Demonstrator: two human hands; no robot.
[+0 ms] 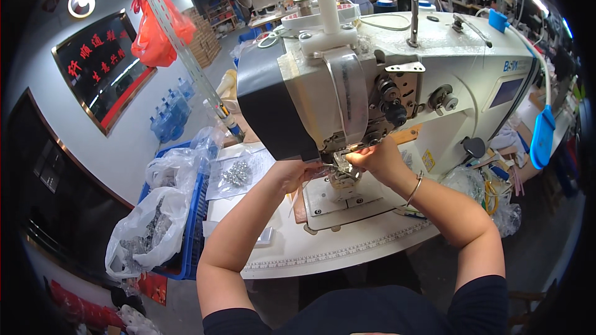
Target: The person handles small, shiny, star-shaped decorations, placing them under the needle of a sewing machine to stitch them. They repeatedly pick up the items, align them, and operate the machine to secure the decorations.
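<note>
Both my hands are at the needle area of a large white sewing machine (459, 43). My left hand (297, 175) is on the left of the presser foot (343, 164), its fingers bent together toward the metal parts; machine parts and the hand itself hide whatever is in them. From the right, my right hand (377, 160) reaches in under the machine head, with thumb and fingers pinched close beside the foot. Anything between those fingers is too small to make out. Below the foot lies the metal needle plate (366, 208).
A pile of small shiny metal pieces (236, 174) lies on a paper sheet left of the machine. Beside the table, a blue crate (197, 223) holds clear plastic bags (155, 226). A ruler strip (335, 259) follows the table's front edge. A blue paddle-shaped piece (542, 139) hangs at right.
</note>
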